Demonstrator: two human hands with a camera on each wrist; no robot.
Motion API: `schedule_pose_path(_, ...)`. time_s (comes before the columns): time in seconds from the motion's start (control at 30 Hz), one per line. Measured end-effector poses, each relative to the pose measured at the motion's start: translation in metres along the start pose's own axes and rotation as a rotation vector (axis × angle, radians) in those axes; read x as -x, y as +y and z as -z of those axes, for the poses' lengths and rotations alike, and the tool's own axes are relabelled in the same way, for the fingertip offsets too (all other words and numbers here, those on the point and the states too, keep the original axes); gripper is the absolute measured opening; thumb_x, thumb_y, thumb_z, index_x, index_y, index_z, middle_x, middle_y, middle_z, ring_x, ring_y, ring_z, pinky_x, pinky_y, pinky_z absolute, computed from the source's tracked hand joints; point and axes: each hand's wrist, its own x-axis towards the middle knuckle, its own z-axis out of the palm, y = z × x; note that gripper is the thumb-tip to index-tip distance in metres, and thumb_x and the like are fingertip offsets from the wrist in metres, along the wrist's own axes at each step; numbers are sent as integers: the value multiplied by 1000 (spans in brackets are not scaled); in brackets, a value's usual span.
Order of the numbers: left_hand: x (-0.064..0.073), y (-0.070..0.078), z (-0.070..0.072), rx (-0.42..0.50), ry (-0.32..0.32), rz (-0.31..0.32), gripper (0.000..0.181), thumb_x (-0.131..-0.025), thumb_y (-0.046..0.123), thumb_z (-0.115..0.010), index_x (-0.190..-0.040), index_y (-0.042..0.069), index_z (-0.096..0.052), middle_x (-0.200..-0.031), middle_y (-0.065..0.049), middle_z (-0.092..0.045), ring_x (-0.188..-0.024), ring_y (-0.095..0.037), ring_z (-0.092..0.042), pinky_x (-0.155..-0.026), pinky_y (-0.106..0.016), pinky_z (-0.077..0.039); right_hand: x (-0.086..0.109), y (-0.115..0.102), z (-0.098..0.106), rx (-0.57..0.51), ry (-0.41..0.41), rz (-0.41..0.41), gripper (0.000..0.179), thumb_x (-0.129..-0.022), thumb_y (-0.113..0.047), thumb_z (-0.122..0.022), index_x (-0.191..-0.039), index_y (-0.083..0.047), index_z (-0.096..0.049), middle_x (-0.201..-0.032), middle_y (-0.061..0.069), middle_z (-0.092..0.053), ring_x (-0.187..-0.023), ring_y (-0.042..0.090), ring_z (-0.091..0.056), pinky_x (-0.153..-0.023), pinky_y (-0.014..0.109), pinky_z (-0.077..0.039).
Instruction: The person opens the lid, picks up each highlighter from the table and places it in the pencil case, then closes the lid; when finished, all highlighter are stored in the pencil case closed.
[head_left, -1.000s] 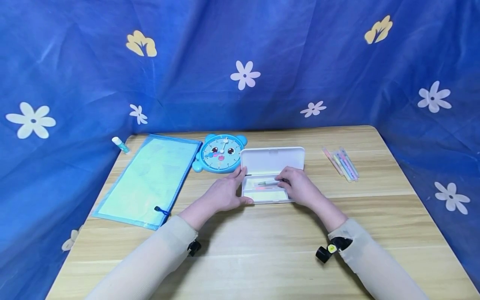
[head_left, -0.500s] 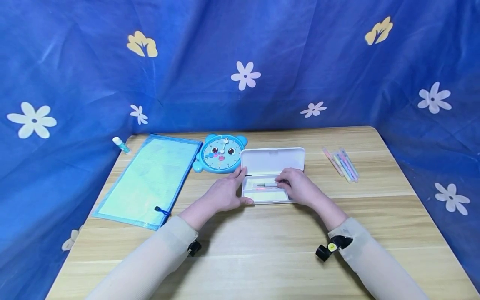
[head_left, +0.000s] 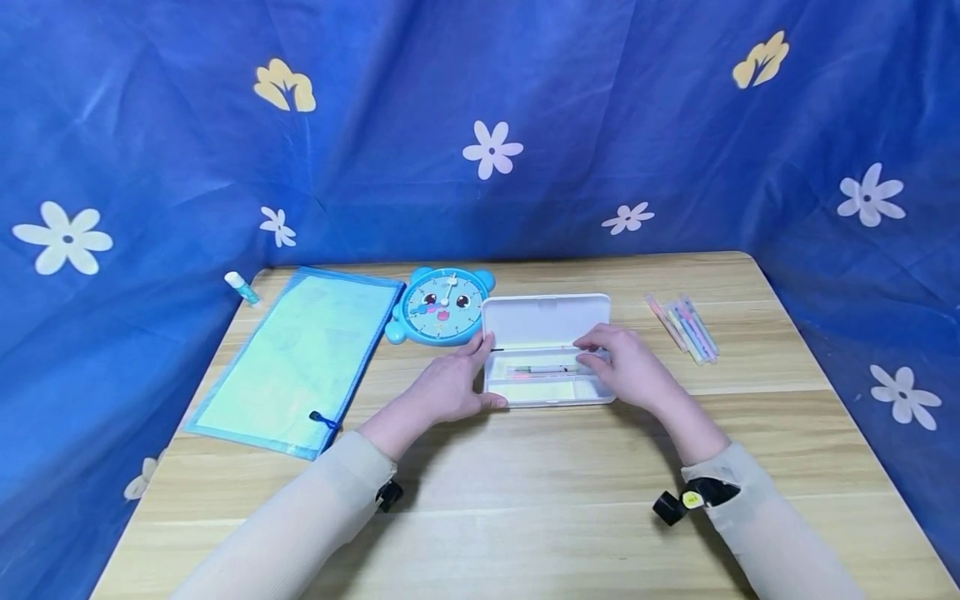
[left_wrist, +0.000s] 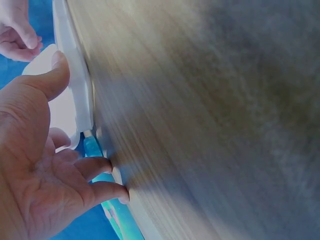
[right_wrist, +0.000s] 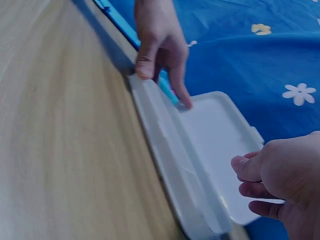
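A white pencil case [head_left: 536, 392] lies on the table, its lid [head_left: 546, 322] raised at the back. At least one slim pen [head_left: 551, 369] lies in its rear compartment. My left hand [head_left: 453, 383] holds the case's left end, thumb at the front edge and a finger by the lid. Over the right end is my right hand [head_left: 630, 367]; in the right wrist view its fingers [right_wrist: 255, 190] are loosely bent with nothing between them. The left wrist view shows the left thumb [left_wrist: 57, 77] against the case wall, while the other fingertips reach toward the table.
Left of the case sits a blue toy clock [head_left: 442, 308] with a cartoon face. Beyond it lies a blue mesh folder [head_left: 300, 358], and a glue stick [head_left: 242, 288] is by the table's left edge. Several pastel pens [head_left: 686, 329] lie to the right. A blue curtain [head_left: 555, 83] hangs behind.
The right hand has let go of the pen, which now lies in the case, and has drawn back to the right. The left hand has stayed in place on the case.
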Motion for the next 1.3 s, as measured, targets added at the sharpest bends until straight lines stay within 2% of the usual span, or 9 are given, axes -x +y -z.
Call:
schedule_pose_path(0.3,0,0,0,4,6,-2,117,-85,64,-81,-170,10,-20,-173,-16,-17,-149,-44,-38,-119,-50,-37,15,18,29,6,161,-8,18,-93,3,-78,-111,5,-78,-108,15,-77,-95,32,-72,-84,53,-59)
schedule_pose_path(0.37,0,0,-1,3,8,0,117,-85,65,-81,-170,11,-20,-173,-16,-17,-148,-43,-39,-119,-50,-37,18,23,35,16,202,-9,17,-91,4,-79,-108,6,-78,-106,17,-78,-98,37,-73,-99,58,-52)
schedule_pose_path(0.5,0,-1,-2,6,12,-7,117,-85,64,-81,-170,10,-20,-173,-17,-17,-147,-44,-41,-118,-50,-38,29,35,47,35,263,-73,16,-91,3,-80,-107,6,-79,-103,19,-78,-96,40,-73,-97,59,-51)
schedule_pose_path(0.53,0,-1,-2,9,12,-9,117,-85,64,-81,-170,10,-20,-173,-17,-17,-147,-44,-41,-118,-50,-39,32,38,49,40,276,-92,16,-91,3,-80,-107,6,-79,-102,20,-78,-94,40,-73,-96,58,-52)
schedule_pose_path(0.6,-1,-1,-2,14,11,-11,117,-85,64,-81,-170,10,-20,-173,-17,-17,-147,-45,-41,-118,-50,-39,38,45,53,49,296,-134,15,-92,2,-80,-107,6,-79,-103,21,-77,-87,37,-72,-78,49,-57)
schedule_pose_path(0.73,-1,-1,-2,13,7,-4,117,-85,65,-81,-170,12,-19,-173,-16,-17,-147,-44,-41,-118,-50,-39,49,60,58,85,321,-201,16,-93,-1,-81,-107,6,-79,-103,23,-76,-82,36,-71,-71,27,-53)
schedule_pose_path(0.8,-1,-1,-1,14,4,-1,117,-86,64,-81,-170,12,-19,-173,-16,-16,-146,-44,-42,-118,-50,-39,53,68,59,106,325,-236,16,-93,-3,-81,-106,7,-79,-101,23,-75,-81,35,-70,-69,24,-50)
schedule_pose_path(1.03,-1,1,2,7,-5,2,116,-86,63,-81,-170,12,-19,-174,-15,-15,-145,-45,-44,-116,-51,-41,65,90,56,184,347,-346,15,-92,-4,-80,-101,7,-78,-89,23,-74,-77,34,-67,-68,43,-50)
schedule_pose_path(1.3,-2,0,0,13,-4,5,116,-86,64,-80,-170,12,-19,-174,-15,-15,-144,-45,-45,-115,-52,-42,66,96,49,248,352,-349,14,-91,-2,-78,-100,9,-77,-88,24,-74,-76,36,-67,-70,52,-52)
